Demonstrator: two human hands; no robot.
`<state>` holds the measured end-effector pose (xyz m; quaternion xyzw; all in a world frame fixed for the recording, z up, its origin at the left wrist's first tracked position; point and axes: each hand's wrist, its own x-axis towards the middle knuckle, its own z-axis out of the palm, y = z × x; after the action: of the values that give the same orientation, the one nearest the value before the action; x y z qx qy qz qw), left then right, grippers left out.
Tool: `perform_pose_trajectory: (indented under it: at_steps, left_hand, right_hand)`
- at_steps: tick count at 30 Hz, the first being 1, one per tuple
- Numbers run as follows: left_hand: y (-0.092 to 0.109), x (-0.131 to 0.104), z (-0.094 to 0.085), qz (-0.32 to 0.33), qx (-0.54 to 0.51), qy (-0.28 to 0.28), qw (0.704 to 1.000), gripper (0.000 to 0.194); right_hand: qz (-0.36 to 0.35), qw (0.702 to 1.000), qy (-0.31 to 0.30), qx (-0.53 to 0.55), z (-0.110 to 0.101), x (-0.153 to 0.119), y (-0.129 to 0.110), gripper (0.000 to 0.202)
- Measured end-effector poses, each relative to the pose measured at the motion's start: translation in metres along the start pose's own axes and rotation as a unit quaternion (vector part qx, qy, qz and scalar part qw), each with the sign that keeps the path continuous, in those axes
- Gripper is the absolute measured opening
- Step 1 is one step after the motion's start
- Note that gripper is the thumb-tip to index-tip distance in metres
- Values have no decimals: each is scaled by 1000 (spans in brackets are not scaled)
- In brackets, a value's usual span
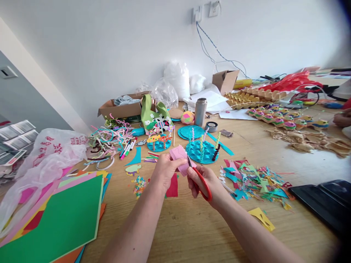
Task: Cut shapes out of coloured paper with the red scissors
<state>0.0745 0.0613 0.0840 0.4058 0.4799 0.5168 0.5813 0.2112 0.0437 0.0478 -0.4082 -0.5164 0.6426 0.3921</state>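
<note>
Between the fingers of my left hand (165,170) is a piece of pink paper (178,153) with a drawn outline on it. My right hand (207,182) grips a pair of red-handled scissors (203,180), their blades at the paper's right edge. Below the hands a red paper piece (172,185) lies flat on the table. Just beyond them stands a blue round base (196,152) with twisted pipe cleaners upright on it. A smaller blue base (159,145) to its left carries orange and yellow paper fish.
Coloured paper sheets (63,215) lie at the left, below a heap of pipe cleaners (112,137). Paper scraps (255,179) spread on the right, near a black device (320,204). A steel flask (201,112) stands behind. Another person's hand (342,118) shows at the far right.
</note>
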Motion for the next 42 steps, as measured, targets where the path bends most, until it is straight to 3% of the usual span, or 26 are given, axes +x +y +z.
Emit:
perform_pose_trajectory:
  at_steps: [42]
  left_hand:
    - [-6, 6, -3, -5, -22, -23, 999, 24]
  right_hand:
    - [9, 1000, 4, 1, 0, 2, 2, 46]
